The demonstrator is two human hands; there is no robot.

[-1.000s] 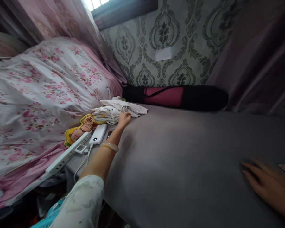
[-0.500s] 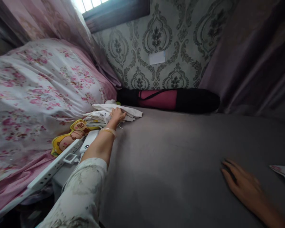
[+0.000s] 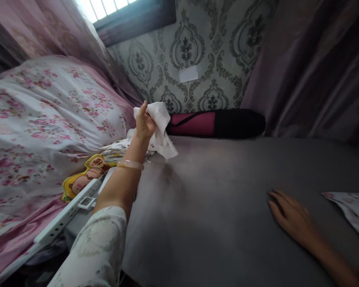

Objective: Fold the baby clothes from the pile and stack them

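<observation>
My left hand [image 3: 145, 124] is closed on a white cloth [image 3: 163, 133], whose kind of garment or fabric I cannot make out. The cloth hangs raised over the bed's far left corner, its lower end drooping near the sheet. Under my left wrist lies a crumpled pile of patterned white fabric [image 3: 116, 148], partly hidden by the arm. On the grey bed sheet [image 3: 215, 191], at the right, my right hand [image 3: 291, 213] rests palm down with thumb and fingers apart, holding nothing.
A black and pink long bag [image 3: 197, 124] lies along the wall. At the left are a floral-covered mound [image 3: 56, 107], a yellow cartoon cushion [image 3: 83, 181] and a white power strip [image 3: 66, 213] with a plug. Floral fabric [image 3: 353, 207] lies at the right edge.
My left hand has lifted the white cloth off the pile, up and slightly left. My right hand stays on the sheet. The view has turned a little to the right.
</observation>
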